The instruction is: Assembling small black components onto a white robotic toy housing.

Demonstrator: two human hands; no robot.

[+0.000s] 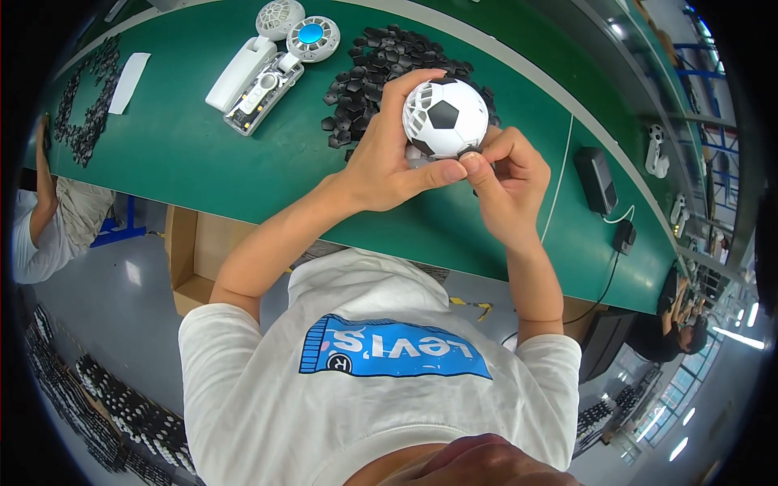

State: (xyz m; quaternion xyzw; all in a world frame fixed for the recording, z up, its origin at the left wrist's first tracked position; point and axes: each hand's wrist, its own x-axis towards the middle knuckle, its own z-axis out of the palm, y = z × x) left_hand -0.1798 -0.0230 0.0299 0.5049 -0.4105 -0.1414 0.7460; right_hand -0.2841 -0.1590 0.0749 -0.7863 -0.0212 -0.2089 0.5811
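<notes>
A white ball (466, 117) with black pentagon patches, made like a football, rests in my left hand (385, 166). Its left side has an open grille of slots. My left fingers curl round the far left side, and the thumb presses along the near edge. At the ball's lower right, my right hand (515, 178) is closed in a pinch on a small black pentagon piece (468, 151) at the ball's surface. The fingertips partly cover that piece, so how it sits there is hard to see. Loose black pentagon pieces (356, 89) lie heaped just behind and left of the ball.
On the green table (267, 170) lies a white handheld fan (263, 93) with its inside exposed. Farther left are a white strip (129, 83) and more black pieces (85, 113). A black box-shaped device (596, 180) with a cable stands right. A cardboard box (188, 259) sits below the near edge.
</notes>
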